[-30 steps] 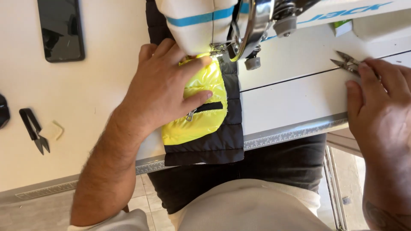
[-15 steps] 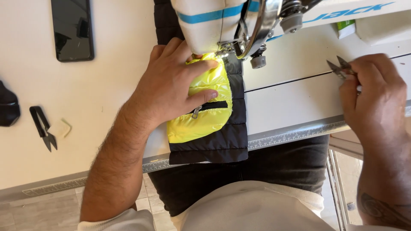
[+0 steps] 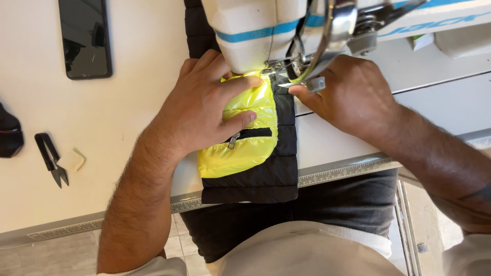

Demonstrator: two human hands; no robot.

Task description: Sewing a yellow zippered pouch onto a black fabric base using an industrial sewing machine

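Note:
My left hand [image 3: 204, 110] lies flat, fingers spread, on a shiny yellow pocket piece [image 3: 245, 151] with a small black zipper. The pocket rests on a black quilted garment [image 3: 266, 179] that runs under the head of the white sewing machine [image 3: 255, 25]. To the right of the needle, my right hand [image 3: 353, 97] is closed around small metal thread snips [image 3: 282, 84]. Their pointed tips reach toward the presser foot at the top edge of the yellow piece. Most of the snips are hidden inside the hand.
A dark phone [image 3: 84, 38] lies at the back left of the white table. Black snips [image 3: 51, 158], a pale chalk piece [image 3: 74, 159] and a dark object [image 3: 7, 133] sit at the left. A ruler strip [image 3: 337, 171] runs along the table's front edge.
My right hand picked up the snips at the far right of the machine bed and carried them left to the needle. The left hand stayed on the yellow piece.

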